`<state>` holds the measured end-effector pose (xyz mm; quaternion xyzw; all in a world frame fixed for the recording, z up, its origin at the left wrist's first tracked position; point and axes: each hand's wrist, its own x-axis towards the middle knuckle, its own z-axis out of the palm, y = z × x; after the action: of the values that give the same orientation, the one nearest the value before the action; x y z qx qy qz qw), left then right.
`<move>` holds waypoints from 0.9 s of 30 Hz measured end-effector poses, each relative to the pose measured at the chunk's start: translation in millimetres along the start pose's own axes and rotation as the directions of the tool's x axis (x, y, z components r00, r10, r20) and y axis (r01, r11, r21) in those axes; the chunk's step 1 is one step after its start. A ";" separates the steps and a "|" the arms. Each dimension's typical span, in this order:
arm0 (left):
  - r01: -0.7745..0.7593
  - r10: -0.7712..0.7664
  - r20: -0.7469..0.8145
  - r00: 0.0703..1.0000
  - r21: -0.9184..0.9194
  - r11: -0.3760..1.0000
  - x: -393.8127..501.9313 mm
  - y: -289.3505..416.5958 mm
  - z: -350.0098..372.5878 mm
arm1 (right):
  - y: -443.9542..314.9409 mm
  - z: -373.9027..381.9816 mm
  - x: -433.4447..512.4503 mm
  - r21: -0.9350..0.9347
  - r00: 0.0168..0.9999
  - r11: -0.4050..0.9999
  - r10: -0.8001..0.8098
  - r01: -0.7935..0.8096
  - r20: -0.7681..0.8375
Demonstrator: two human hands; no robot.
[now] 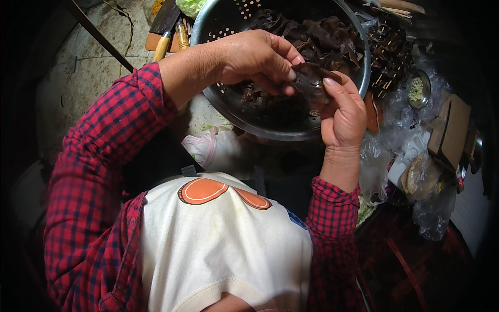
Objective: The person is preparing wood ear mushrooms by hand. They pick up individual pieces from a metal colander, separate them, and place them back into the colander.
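Observation:
A dark brown piece of wood ear fungus [312,84] is stretched between my two hands above a metal colander [254,132]. My left hand [262,58] pinches its left edge between thumb and fingers. On the other side, my right hand [344,105] grips it with the thumb on top and the fingers beneath. More wood ear pieces [331,37] are heaped in the colander, mostly at its far right side. Part of the heap is hidden behind my hands.
Right of the colander lie wood ear skewers [386,58] and a small metal bowl of pale chopped food [418,91]. Plastic bags [374,167] and a cardboard box [450,130] sit farther right. A wooden-handled cleaver [163,43] and green cabbage [191,7] are at upper left.

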<state>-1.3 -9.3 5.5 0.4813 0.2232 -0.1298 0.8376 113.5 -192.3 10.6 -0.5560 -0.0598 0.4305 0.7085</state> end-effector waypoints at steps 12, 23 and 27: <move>-0.004 0.005 0.018 1.000 -0.076 0.997 0.4 -0.8 -2.8 | -3.8 1.9 -1.0 0.025 1.000 1.000 0.015 -0.014 -0.027; -0.014 0.017 -0.043 0.999 0.065 0.998 0.6 -4.5 5.1 | -0.1 4.5 -4.3 0.000 0.999 1.000 0.031 -0.031 0.008; -0.017 0.019 -0.031 0.999 0.071 0.997 1.1 -5.9 3.8 | -0.5 7.8 -4.8 0.006 0.999 0.999 0.045 -0.045 0.006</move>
<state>-1.9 -15.5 2.3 0.5147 0.2273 -0.1224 0.8176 106.4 -189.9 15.8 -0.5540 -0.0479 0.4482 0.7000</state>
